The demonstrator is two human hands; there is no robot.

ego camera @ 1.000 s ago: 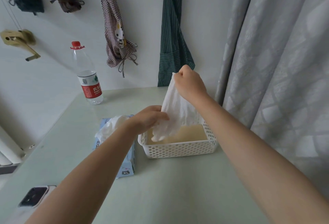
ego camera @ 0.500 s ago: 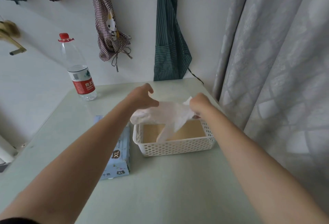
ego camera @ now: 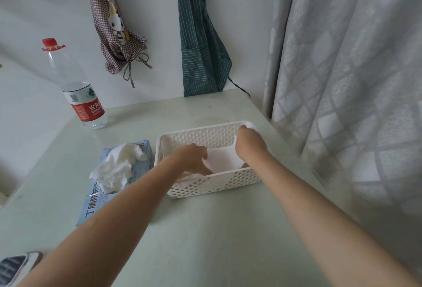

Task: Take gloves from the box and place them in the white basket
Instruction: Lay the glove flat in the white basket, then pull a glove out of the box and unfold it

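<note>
A white perforated basket (ego camera: 212, 186) stands on the pale green table. Inside it lies a white glove (ego camera: 222, 160), stretched flat between my two hands. My left hand (ego camera: 195, 159) reaches into the basket's left half and pinches the glove's near left edge. Over the basket's right side, my right hand (ego camera: 250, 143) has its fingers curled round the glove's right end. Left of the basket lies the light blue glove box (ego camera: 137, 170), with several white gloves (ego camera: 118, 168) bunched out of its top opening.
A clear water bottle (ego camera: 80, 95) with a red cap and label stands at the back left. Two aprons (ego camera: 201, 35) hang on the wall behind. A grey curtain (ego camera: 342, 81) hangs along the table's right edge. A phone (ego camera: 13, 266) lies at the near left corner.
Both hands have come down from above the basket into it, laying the glove flat on its bottom. The camera has tilted lower and closer.
</note>
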